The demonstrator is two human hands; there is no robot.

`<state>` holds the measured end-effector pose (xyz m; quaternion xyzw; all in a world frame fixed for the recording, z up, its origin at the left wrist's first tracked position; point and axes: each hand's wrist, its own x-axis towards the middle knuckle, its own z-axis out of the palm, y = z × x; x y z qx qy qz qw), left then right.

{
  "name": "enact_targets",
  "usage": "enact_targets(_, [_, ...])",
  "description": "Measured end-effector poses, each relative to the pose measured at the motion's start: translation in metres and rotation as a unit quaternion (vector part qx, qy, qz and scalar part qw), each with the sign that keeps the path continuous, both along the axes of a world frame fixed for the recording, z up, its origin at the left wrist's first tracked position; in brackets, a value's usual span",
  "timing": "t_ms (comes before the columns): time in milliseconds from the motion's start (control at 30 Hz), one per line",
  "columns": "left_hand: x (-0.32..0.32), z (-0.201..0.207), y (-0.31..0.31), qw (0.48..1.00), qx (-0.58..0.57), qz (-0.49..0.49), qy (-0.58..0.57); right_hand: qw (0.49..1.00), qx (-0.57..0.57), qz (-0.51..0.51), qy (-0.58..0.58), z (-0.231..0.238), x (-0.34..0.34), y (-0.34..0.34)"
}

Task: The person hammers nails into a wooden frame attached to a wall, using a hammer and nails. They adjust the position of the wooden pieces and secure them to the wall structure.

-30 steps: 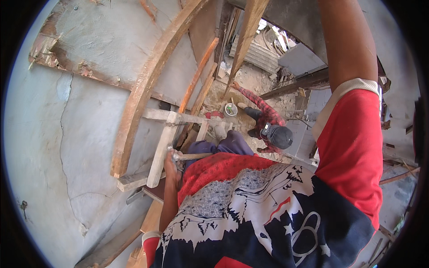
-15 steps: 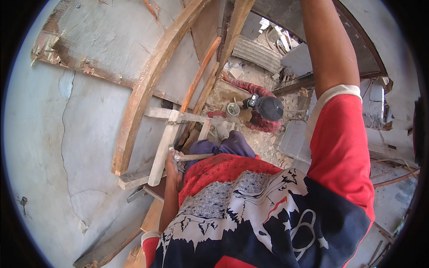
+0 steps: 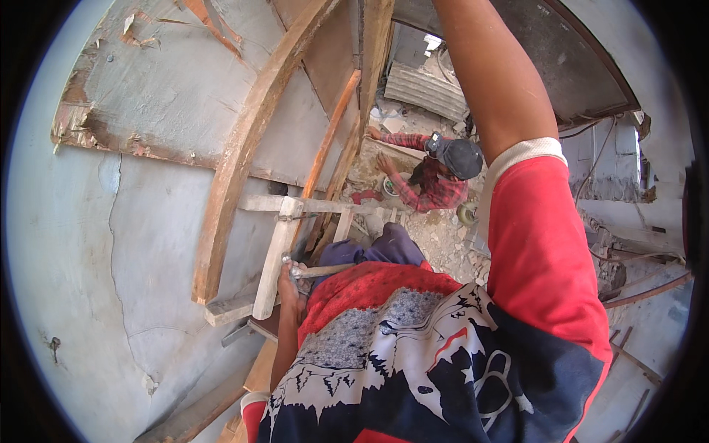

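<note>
Now the timber post (image 3: 374,52), upper middle of the frame, stands more nearly upright than a second ago, close along the edge of the brown panelling. Right arm (image 3: 502,70) has swung left with it; right hand is past the upper edge, so its grip can't be told. Co-worker (image 3: 443,184) has crouched — one hand (image 3: 374,134) at the post's lower end, the other (image 3: 386,164) just below it. Reads as the post being brought into line, foot steadied from below. Left hand (image 3: 289,284) unchanged: closed about the head end of a wooden-handled hammer (image 3: 325,271), beside a pale wooden frame (image 3: 275,262).

Surroundings: cracked grey wall (image 3: 81,258) at left, broken-edged board (image 3: 185,111) upper left. Rubble-strewn floor (image 3: 443,240) below — bucket (image 3: 390,186) by the co-worker, corrugated sheet (image 3: 425,90) beyond.
</note>
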<state>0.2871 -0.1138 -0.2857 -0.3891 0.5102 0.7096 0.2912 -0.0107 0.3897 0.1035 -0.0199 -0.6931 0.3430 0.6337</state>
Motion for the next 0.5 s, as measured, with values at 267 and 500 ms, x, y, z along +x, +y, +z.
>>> enact_targets(267, [-0.004,0.001,0.0,1.0,-0.005,-0.001,-0.001,0.996,0.011,-0.068,-0.049,-0.042,-0.017,0.02])
enact_targets(500, [-0.004,0.001,-0.003,0.999,-0.022,-0.034,0.008,0.998,0.051,-0.022,-0.02,-0.043,-0.012,0.025])
